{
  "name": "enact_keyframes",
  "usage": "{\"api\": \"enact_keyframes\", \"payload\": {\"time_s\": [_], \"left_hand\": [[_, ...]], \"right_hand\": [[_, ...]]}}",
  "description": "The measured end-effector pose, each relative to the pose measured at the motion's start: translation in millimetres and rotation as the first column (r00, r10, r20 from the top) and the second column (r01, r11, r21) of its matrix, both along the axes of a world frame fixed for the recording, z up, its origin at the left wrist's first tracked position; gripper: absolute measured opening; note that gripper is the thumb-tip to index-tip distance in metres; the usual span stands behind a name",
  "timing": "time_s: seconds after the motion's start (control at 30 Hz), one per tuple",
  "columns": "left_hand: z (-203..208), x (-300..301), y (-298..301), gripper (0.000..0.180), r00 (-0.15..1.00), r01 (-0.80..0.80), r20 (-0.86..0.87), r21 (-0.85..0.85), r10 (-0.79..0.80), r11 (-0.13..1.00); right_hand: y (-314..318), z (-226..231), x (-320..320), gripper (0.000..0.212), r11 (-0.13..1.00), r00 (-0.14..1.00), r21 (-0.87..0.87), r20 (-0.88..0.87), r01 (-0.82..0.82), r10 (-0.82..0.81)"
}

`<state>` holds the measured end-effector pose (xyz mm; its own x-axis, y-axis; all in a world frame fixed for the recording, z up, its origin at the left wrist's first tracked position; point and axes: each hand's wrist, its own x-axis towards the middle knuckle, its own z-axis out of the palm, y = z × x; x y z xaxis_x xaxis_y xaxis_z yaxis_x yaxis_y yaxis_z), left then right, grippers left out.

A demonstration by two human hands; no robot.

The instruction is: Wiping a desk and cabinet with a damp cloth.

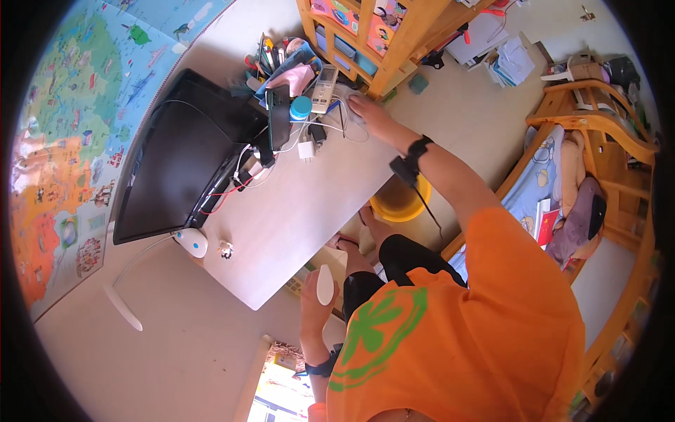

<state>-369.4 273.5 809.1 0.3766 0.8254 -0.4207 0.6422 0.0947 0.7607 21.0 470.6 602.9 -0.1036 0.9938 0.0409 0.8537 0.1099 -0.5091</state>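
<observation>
My left hand [311,294], low beside the near edge of the desk [295,204], is closed around a white oval object [325,285]; its kind does not show. My right hand [367,112] reaches to the far right end of the desk, its fingers bent over a greyish, soft-looking thing [356,128], mostly covered. Close to that hand lie white cables [325,128], a pale box-shaped device [324,88] and a jar with a blue lid [301,107]. A white plug adapter [306,149] lies nearer the desk's middle.
A black monitor [186,162] stands along the left, with a phone [278,116] upright by it. Behind is a blue organizer [292,63] with pens. A small figurine [225,250] and a white lamp [191,243] sit near the corner. A yellow bucket [425,208] stands on the floor.
</observation>
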Motion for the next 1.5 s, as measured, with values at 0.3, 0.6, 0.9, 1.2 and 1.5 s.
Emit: {"api": "enact_keyframes", "payload": {"time_s": [0.3,0.6,0.9,1.2,1.5], "left_hand": [[-12,-4,7,0.025,0.999,0.019,0.044,0.032,-0.021,0.999],[-8,-3,17,0.026,0.995,0.089,0.050,-0.011,-0.089,0.996],[-14,-27,9,0.028,0.998,0.046,0.033,-0.032,-0.045,0.998],[-10,-24,9,0.028,0.995,0.097,0.035,0.023,-0.098,0.995],[-13,-22,9,0.028,0.995,0.064,0.070,0.076,-0.069,0.995]], "right_hand": [[-186,28,14,0.054,0.965,0.998,-0.257,-0.004,0.060,-0.063],[-86,27,13,0.044,0.991,0.995,-0.090,-0.005,0.102,-0.102],[-136,25,10,0.041,0.996,0.941,-0.087,0.337,-0.015,0.043],[-46,20,11,0.047,0.994,0.981,-0.113,0.189,-0.009,0.030],[-124,37,19,0.048,0.972,0.966,-0.231,0.237,-0.048,0.105]]}}
